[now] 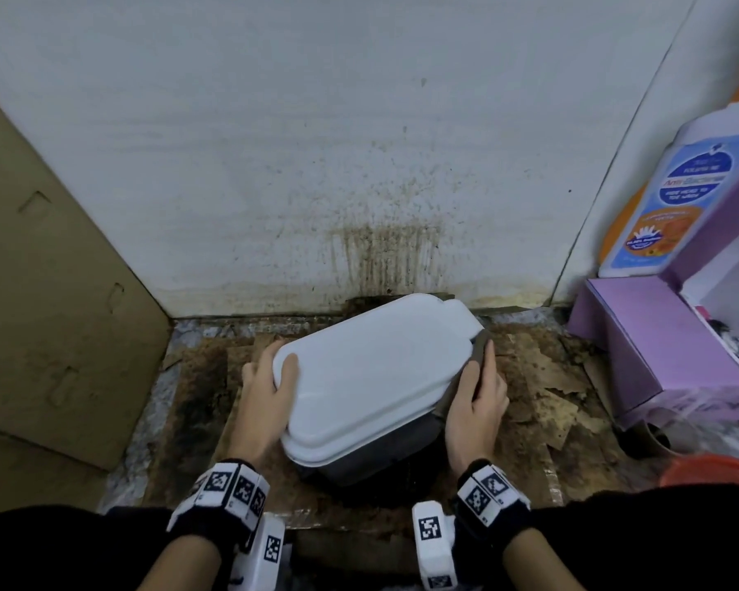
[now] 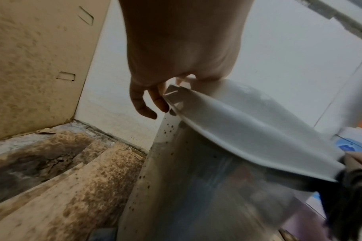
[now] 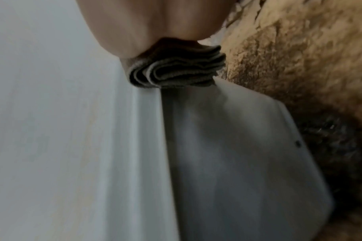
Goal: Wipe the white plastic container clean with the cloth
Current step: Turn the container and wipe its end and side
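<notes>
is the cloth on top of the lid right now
No, the right hand presses the folded grey cloth against the right side edge of the white plastic container, not on its top.

A white wall [image 1: 316, 142] carries brown streaks and specks low down. A cardboard sheet [image 1: 52, 292] leans at left. Torn, stained cardboard pieces [image 1: 542, 377] (some blackened) cover the floor. At right, a purple box [image 1: 658, 347] and what may be a labelled bottle [image 1: 666, 198].
</notes>
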The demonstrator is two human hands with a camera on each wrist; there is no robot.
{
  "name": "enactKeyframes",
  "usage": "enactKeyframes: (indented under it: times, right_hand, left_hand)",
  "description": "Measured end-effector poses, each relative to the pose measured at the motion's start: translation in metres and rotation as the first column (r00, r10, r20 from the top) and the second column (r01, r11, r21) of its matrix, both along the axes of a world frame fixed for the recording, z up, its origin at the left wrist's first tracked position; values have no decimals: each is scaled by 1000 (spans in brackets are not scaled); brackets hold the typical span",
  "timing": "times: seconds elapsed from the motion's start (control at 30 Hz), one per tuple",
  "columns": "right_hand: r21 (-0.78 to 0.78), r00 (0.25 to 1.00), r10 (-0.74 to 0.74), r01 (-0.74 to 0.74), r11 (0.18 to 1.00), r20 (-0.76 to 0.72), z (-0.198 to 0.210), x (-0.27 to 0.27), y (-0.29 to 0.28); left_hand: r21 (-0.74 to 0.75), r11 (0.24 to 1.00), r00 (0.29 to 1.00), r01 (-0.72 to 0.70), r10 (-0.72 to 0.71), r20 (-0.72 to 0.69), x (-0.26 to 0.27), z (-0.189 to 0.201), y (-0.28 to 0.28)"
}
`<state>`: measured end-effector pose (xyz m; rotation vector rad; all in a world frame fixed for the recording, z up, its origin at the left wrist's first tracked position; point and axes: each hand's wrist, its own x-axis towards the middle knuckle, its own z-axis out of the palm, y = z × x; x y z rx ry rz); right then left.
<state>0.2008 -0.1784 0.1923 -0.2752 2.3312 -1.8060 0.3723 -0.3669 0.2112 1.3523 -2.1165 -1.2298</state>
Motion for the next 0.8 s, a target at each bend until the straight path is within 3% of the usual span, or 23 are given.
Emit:
enactKeyframes:
  times: [0.2, 0.43, 0.63, 0.8]
  right_hand:
    - [-122, 987, -54, 73, 990, 151, -1, -39, -7]
    - [-211, 976, 118, -78, 974, 184, 7, -81, -11]
    - [-297, 929, 261, -179, 938, 262, 11, -96, -17]
    - [-309, 938, 225, -139, 941, 264, 10, -89, -8]
  left_hand:
    - [-57, 998, 993, -36, 42, 107, 5, -3, 21]
    - [-48, 981, 969, -188, 193, 151, 8, -12, 48]
    - [39, 984, 984, -176, 174, 42, 9, -5, 51]
    - [3, 987, 985, -163, 163, -64, 16, -7, 43]
